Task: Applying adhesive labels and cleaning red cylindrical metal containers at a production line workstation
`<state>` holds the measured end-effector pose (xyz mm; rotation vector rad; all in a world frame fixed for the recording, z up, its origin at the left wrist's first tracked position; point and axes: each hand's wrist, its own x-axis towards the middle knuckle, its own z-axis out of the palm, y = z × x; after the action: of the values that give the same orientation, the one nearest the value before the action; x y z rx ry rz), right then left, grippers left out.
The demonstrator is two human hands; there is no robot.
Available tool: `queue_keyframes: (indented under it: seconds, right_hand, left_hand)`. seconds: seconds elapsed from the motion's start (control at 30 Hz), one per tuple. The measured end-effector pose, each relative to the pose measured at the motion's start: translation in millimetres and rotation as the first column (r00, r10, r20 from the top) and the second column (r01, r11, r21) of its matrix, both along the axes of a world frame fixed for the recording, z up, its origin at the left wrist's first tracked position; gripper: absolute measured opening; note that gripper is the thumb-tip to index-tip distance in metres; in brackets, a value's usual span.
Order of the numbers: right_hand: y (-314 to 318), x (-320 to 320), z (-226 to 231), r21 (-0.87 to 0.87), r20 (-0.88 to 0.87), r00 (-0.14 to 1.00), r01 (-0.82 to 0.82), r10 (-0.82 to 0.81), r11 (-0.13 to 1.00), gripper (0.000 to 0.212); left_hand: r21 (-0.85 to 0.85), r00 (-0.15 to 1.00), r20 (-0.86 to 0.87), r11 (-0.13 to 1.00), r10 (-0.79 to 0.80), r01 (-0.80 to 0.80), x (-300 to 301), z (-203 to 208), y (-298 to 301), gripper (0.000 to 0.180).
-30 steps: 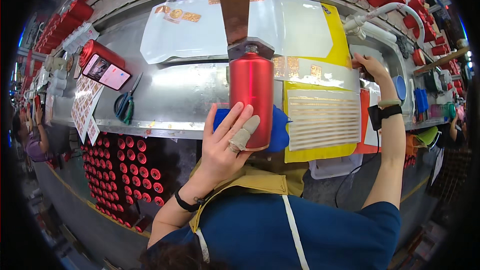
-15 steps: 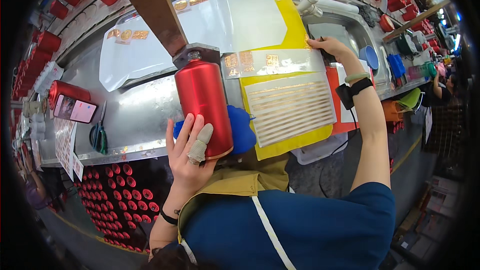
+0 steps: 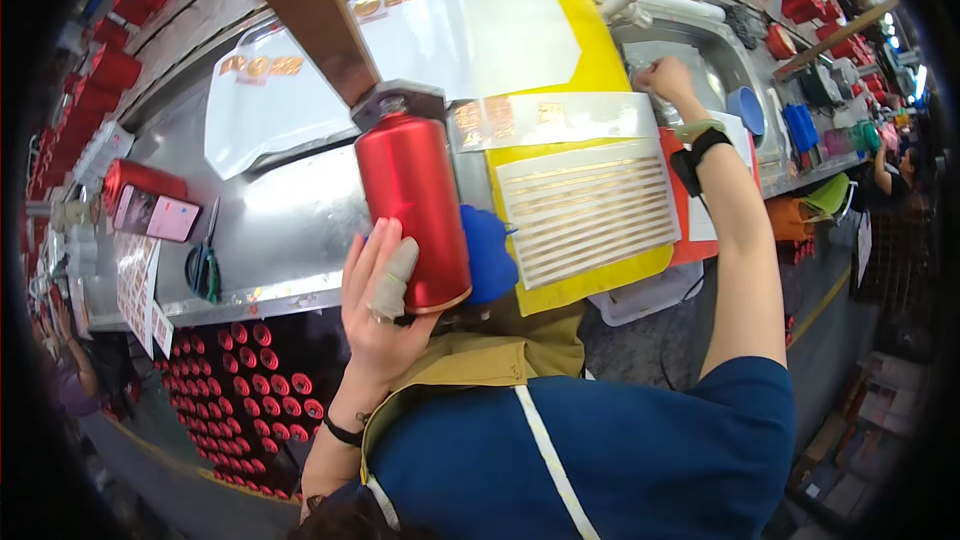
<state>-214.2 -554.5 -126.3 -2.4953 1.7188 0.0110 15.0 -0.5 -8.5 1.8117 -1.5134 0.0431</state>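
The bottle (image 3: 413, 200) is shiny red. From it, at 11 o'clock, the beam (image 3: 310, 25) is brown. At 2 o'clock, a whitish strip (image 3: 605, 118) has gold marks. At 3 o'clock, a white sheet (image 3: 588, 210) has gold-brown stripes, on a bright yellow mat (image 3: 600, 281). At 4 o'clock, the cloth (image 3: 490, 258) is blue. At 5 o'clock, the shirt (image 3: 640, 440) is dark blue.
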Motion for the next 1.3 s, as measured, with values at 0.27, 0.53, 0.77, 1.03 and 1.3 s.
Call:
queue_keyframes:
  seconds: [0.27,0.53,0.77,1.03,1.3]
  right_hand:
    - [166.5,42.3,161.6,-0.154,0.538,0.767,-0.32,0.35,0.935,0.014]
    - [338.9,67.9,205.5,0.053,0.736,0.574,-0.578,0.359,0.815,0.009]
    - [374.2,126.4,198.3,0.036,0.853,0.383,-0.72,0.354,0.693,0.017]
    - [364.3,148.5,170.1,-0.118,0.761,0.457,-0.601,0.461,0.79,0.026]
    - [363.3,159.4,143.7,0.375,0.892,0.427,-0.517,-0.148,0.769,0.061]
  left_hand:
    - [0.075,0.92,-0.384,0.996,0.077,-0.052,9.2,-4.5,-4.3,0.118]
    - [0.06,0.851,-0.524,0.996,-0.028,0.07,19.9,-11.3,-1.6,0.109]
    - [0.072,0.76,-0.639,0.976,-0.114,0.207,37.2,18.2,-5.8,0.124]
    - [-0.017,0.419,-0.908,1.0,-0.023,0.019,30.9,15.2,-43.2,0.076]
    - [0.007,0.333,-0.943,0.999,-0.007,0.039,30.4,22.9,-41.9,0.079]
